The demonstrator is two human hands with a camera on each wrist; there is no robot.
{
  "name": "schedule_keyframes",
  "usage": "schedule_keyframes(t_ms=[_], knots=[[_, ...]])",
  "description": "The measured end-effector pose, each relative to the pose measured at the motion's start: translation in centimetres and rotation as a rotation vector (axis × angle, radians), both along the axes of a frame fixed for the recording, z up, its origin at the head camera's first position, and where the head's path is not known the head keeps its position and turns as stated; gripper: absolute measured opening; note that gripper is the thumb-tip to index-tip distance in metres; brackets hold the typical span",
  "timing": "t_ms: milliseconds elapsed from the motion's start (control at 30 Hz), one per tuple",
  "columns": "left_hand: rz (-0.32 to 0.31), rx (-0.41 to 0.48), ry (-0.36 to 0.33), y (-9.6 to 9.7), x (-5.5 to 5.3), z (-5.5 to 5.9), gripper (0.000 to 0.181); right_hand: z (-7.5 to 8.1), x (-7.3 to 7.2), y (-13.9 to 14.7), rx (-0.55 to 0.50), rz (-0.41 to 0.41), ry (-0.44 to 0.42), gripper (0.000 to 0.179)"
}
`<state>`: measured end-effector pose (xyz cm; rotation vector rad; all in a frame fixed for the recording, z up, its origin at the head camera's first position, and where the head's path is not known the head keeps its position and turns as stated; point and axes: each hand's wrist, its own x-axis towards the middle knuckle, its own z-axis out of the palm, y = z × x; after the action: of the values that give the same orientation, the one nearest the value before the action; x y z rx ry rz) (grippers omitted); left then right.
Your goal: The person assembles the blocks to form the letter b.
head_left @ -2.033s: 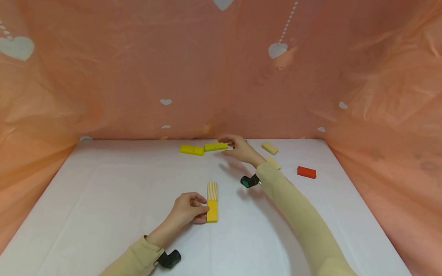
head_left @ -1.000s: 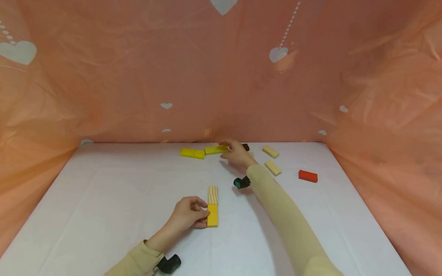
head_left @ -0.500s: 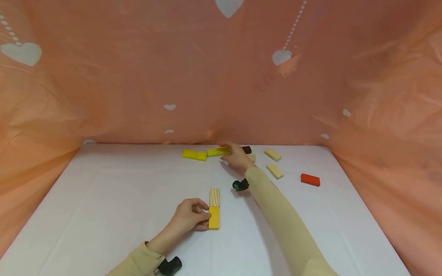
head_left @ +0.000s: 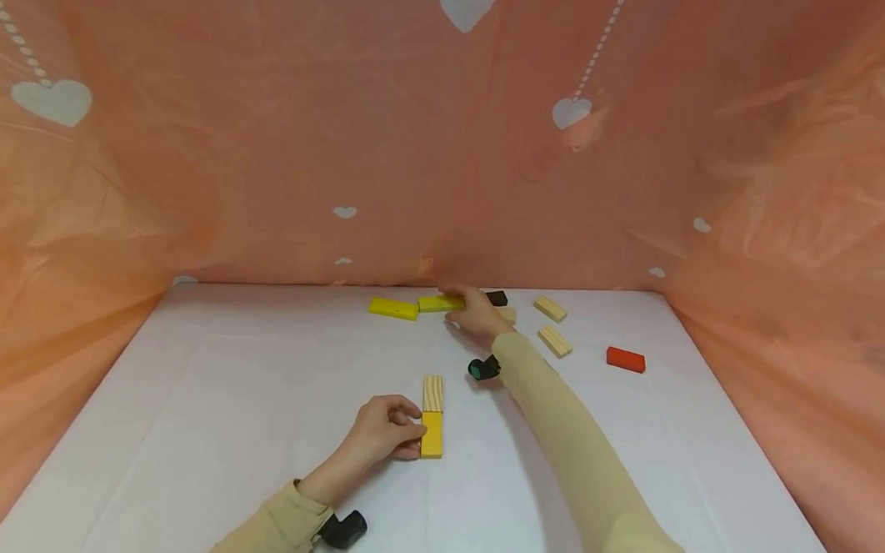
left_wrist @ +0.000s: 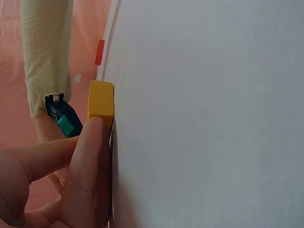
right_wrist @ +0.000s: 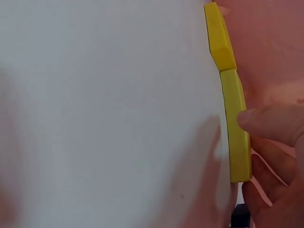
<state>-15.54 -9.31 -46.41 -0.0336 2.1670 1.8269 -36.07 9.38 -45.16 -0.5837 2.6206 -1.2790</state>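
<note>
In the head view my left hand (head_left: 379, 430) is at a yellow wooden block (head_left: 432, 437) near the table's middle, thumb on it and fingers bent along its left side. The left wrist view shows a fingertip against that block's end (left_wrist: 101, 97). A striped plain wood block (head_left: 433, 393) lies end to end with it, farther away. My right hand (head_left: 479, 315) reaches the back of the table and holds a yellow-green block (head_left: 436, 304), its thumb (right_wrist: 251, 120) on one side and fingers behind. Another yellow block (head_left: 393, 309) touches its left end.
Right of my right hand lie a dark block (head_left: 497, 298), a pale block (head_left: 507, 313) partly hidden, two plain wood blocks (head_left: 550, 308) and a red block (head_left: 626, 359). An orange curtain (head_left: 293, 151) with hearts borders the white table (head_left: 230, 388).
My right hand has lowered to the yellow-green block and taken hold of it, uncovering the dark block and plain blocks. My left hand stays at the yellow block. The head view has shifted slightly.
</note>
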Motion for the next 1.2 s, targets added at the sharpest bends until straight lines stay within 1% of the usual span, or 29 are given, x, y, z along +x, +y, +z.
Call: schedule_keyframes(t_ms=[200,500,567,800,967,1200], knots=[[0.006,-0.009,0.009,0.1,0.2,0.2,0.023,0.1,0.1,0.0,0.013,0.038,0.051,0.048],[-0.007,0.001,0.006,0.0,0.2,0.2,0.023,0.0,0.1,0.0,0.064,0.082,0.041,0.045],[-0.01,0.008,0.008,-0.1,0.2,0.2,0.023,0.1,0.1,0.0,0.081,0.088,0.031,0.044],[-0.015,0.015,0.003,-0.1,0.2,0.2,0.023,0.7,0.2,0.2,0.099,0.076,-0.095,0.043],[-0.014,0.009,0.015,0.0,0.2,0.2,0.022,1.1,0.5,0.3,0.134,0.09,-0.098,0.041],[-0.012,0.012,0.015,0.0,0.2,0.3,0.022,1.0,0.5,0.4,0.135,0.103,-0.073,0.04]])
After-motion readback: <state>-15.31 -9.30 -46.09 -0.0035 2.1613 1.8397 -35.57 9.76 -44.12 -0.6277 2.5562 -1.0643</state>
